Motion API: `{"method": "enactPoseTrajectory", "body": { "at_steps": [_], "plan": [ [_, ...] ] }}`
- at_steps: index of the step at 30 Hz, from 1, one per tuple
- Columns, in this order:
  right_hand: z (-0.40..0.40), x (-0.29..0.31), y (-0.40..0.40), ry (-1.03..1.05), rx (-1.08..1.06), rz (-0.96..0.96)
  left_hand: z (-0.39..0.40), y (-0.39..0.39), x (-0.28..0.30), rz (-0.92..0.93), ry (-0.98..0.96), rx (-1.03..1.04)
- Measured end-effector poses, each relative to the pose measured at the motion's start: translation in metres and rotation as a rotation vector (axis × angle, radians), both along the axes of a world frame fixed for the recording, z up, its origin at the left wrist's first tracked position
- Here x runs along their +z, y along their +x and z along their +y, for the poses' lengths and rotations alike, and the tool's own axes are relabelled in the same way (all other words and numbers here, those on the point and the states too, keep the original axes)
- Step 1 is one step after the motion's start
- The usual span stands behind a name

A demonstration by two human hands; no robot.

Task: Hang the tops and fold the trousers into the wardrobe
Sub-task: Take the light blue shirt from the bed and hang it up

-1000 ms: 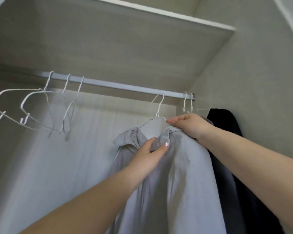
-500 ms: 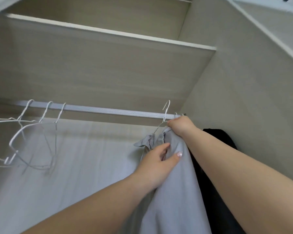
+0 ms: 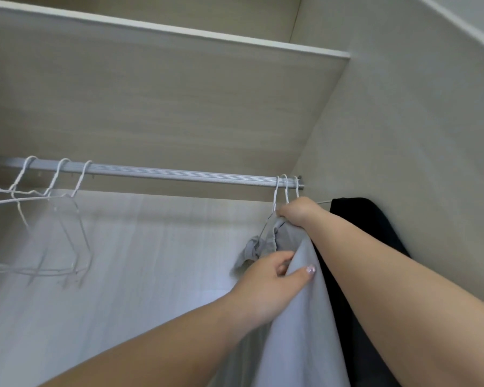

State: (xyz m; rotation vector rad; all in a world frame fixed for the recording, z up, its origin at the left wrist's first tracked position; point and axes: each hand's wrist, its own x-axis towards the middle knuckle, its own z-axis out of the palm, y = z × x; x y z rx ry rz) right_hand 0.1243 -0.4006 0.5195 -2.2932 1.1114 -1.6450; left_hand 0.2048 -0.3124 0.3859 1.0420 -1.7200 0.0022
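Observation:
A light grey shirt [image 3: 299,325] hangs on a white wire hanger [image 3: 276,195] whose hook sits over the silver wardrobe rail [image 3: 179,174] near its right end. My right hand [image 3: 298,212] grips the shirt's shoulder and the hanger just below the hook. Lower down, my left hand [image 3: 271,280] pinches the shirt's front edge below the crumpled collar. A black garment [image 3: 358,219] hangs behind the shirt against the right wall.
Three bare white wire hangers [image 3: 51,219] hang at the rail's left end. A shelf board [image 3: 165,88] runs above the rail. The wardrobe's right side wall [image 3: 403,149] stands close to the hung clothes. Two more hooks sit at the rail's right end.
The shirt's hanger hook has gone over the rail and slid right, next to the other hooks. Both hands followed it to the right. The view tilted upward.

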Motion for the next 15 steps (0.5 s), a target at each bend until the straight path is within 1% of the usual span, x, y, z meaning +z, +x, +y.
{"method": "enactPoseTrajectory", "body": {
  "at_steps": [2, 3, 6, 7, 8, 10, 11, 13, 15],
  "plan": [
    [0.002, 0.0, 0.0, -0.051, -0.063, 0.065, 0.003, -0.001, 0.001, 0.0, 0.021, 0.01],
    [0.005, -0.001, 0.001, -0.107, -0.138, 0.111, 0.005, 0.001, 0.002, -0.006, 0.028, 0.025],
    [0.017, -0.007, 0.002, -0.409, -0.419, 0.198, 0.013, 0.009, 0.006, 0.006, 0.016, 0.111],
    [0.022, -0.01, 0.003, -0.517, -0.461, 0.212, 0.017, 0.012, 0.007, 0.021, 0.007, 0.131],
    [0.028, -0.013, 0.005, -0.609, -0.459, 0.218, 0.023, 0.015, 0.008, 0.038, -0.002, 0.142],
    [0.043, -0.018, 0.014, -0.725, -0.357, 0.206, 0.037, 0.022, 0.01, 0.067, -0.022, 0.18],
    [0.052, -0.021, 0.02, -0.745, -0.27, 0.18, 0.045, 0.027, 0.011, 0.08, -0.035, 0.21],
    [0.069, -0.03, 0.036, -0.706, -0.054, 0.107, 0.063, 0.04, 0.007, 0.112, -0.055, 0.284],
    [0.083, -0.042, 0.057, -0.617, 0.182, 0.038, 0.086, 0.054, -0.003, 0.172, -0.06, 0.353]
  ]
}}
